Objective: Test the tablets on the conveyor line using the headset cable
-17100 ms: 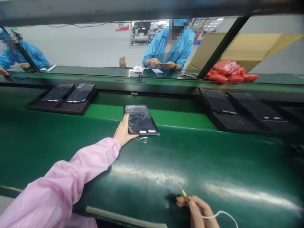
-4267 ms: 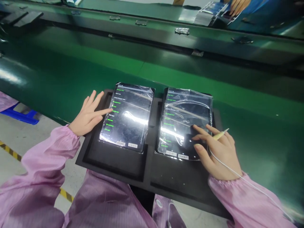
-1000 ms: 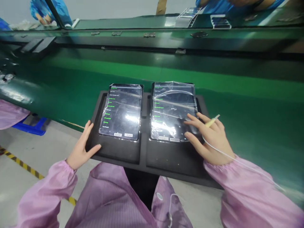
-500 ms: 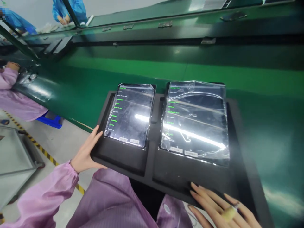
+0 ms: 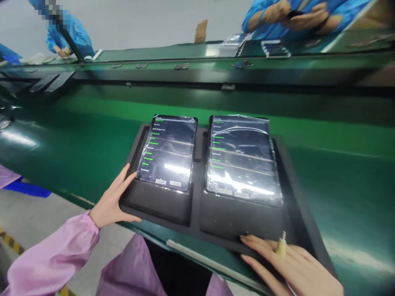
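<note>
A black foam tray [image 5: 195,220] lies over the green bench, its near edge toward me. Two tablets wrapped in clear film rest in it: the left tablet [image 5: 168,152] and the right tablet [image 5: 240,164]. Both screens are lit with a list of tests in green and white text. My left hand [image 5: 109,201] clasps the tray's left near corner, fingers on top and thumb below. At the near right edge, my right hand [image 5: 286,261] grips the tray, fingers over the rim and thumb under it. A yellow finger cover [image 5: 281,246] is on one right finger.
A green conveyor belt [image 5: 129,105] runs across behind the tray. Beyond a dark rail stand stacked devices [image 5: 233,44] and a white frame [image 5: 275,48]. A co-worker's hands [image 5: 296,14] hold a dark object there. A blue stool [image 5: 27,188] stands at the lower left.
My view has turned right and up, bringing a co-worker's hands into sight. The tray has come further over the bench. My right fingers have closed onto its near edge; my left hold stays.
</note>
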A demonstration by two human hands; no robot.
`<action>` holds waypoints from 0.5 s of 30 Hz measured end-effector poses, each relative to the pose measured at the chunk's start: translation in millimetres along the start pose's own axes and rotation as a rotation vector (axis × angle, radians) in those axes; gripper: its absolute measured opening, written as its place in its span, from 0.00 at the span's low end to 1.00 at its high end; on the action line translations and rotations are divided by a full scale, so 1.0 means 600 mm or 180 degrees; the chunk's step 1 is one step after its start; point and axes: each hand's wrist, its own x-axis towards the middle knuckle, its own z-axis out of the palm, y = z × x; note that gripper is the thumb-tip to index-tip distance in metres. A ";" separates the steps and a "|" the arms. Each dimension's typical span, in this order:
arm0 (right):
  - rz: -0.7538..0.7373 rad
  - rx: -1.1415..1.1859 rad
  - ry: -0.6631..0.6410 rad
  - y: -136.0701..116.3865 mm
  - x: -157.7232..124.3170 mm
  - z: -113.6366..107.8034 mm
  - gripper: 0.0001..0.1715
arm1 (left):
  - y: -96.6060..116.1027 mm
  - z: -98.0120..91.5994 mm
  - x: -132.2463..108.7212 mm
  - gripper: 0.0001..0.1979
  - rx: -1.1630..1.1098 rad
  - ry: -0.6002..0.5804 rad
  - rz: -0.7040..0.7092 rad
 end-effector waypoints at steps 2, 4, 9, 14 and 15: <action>0.0246 -0.0060 0.0125 0.037 0.030 0.001 0.12 | -0.006 0.013 0.071 0.59 0.0009 -0.0010 0.0146; 0.0305 -0.0151 0.0261 0.092 0.068 0.003 0.13 | -0.012 0.028 0.163 0.58 0.0013 0.0026 0.0273; 0.0520 -0.0393 0.0250 0.233 0.157 -0.004 0.19 | -0.007 0.047 0.366 0.53 -0.0097 0.0191 0.0330; 0.1431 -0.0137 -0.0251 0.305 0.224 -0.025 0.18 | 0.018 0.042 0.460 0.51 -0.0113 0.0300 0.0406; 0.1527 -0.0163 -0.0265 0.318 0.235 -0.029 0.18 | 0.018 0.043 0.474 0.48 -0.0055 0.0330 0.0374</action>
